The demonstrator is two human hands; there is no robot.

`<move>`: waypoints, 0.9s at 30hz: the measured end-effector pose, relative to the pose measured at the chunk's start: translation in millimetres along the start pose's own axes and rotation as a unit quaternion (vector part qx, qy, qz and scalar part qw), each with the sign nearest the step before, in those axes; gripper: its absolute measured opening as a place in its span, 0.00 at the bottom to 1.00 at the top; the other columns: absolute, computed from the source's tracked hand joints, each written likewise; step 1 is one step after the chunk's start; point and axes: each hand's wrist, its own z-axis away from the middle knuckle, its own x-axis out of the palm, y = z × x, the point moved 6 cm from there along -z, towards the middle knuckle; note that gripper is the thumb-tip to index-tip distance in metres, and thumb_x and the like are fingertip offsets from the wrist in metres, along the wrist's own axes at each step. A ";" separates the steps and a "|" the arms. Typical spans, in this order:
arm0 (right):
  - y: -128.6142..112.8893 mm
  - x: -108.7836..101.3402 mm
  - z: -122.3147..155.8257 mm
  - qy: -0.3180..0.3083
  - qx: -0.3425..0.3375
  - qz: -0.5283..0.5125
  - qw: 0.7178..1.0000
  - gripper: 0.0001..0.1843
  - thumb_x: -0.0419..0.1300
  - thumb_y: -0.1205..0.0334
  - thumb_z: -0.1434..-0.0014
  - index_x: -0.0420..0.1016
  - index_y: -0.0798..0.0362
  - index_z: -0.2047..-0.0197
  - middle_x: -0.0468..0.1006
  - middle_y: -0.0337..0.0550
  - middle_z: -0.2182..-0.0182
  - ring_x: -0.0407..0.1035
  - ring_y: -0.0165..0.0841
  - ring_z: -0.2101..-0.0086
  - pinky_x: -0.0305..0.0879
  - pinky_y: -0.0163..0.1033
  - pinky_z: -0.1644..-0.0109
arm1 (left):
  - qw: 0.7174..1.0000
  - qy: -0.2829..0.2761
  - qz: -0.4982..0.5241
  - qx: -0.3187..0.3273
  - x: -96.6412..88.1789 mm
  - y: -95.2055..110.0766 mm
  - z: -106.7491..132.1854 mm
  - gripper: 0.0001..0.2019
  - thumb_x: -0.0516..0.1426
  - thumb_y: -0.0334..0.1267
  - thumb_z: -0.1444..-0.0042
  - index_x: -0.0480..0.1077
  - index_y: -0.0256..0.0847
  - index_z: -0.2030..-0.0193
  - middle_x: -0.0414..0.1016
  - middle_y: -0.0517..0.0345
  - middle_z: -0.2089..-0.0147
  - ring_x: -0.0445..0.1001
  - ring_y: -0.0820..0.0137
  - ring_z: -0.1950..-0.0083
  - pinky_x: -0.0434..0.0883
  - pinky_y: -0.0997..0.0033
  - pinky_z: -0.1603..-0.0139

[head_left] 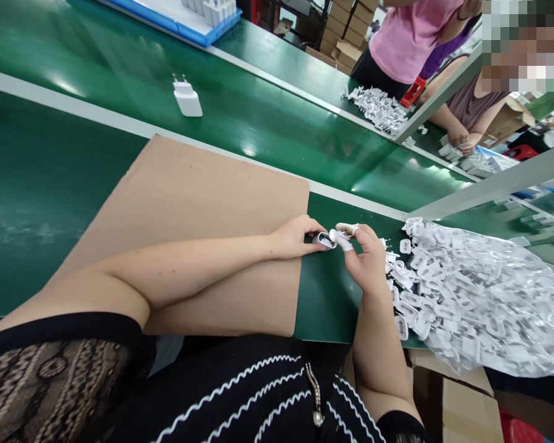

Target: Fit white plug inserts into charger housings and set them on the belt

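My left hand [295, 237] grips a white charger housing [325, 241] between thumb and fingers, its open end facing right with parts showing inside. White coverings sit on fingertips of my right hand [367, 255], which is closed in a pinch at that open end. Whatever lies between those right fingertips is too small and hidden to name. Below my left forearm lies a brown cardboard sheet [221, 184]. To the right of my right hand spreads a heap of white plastic charger parts [434, 277], partly inside a clear plastic bag [530, 289].
A white plug charger [188, 99] lies on the green bench [277, 132] beyond a pale rail. At the back is a blue-edged tray [207, 38] of white pieces. Across the bench, people work near another white pile [378, 109]. A metal post [443, 86] slants at right.
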 end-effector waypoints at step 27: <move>-7.7 21.7 3.5 -0.032 -0.071 0.140 0.987 0.17 0.54 0.73 0.42 0.78 0.47 0.54 0.79 0.48 0.57 0.71 0.43 0.57 0.72 0.49 0.52 | 1.000 -0.008 -0.002 -0.008 -0.5 0.3 -2.2 0.11 0.68 0.44 0.45 0.79 0.42 0.58 0.80 0.55 0.61 0.73 0.65 0.58 0.70 0.65 0.56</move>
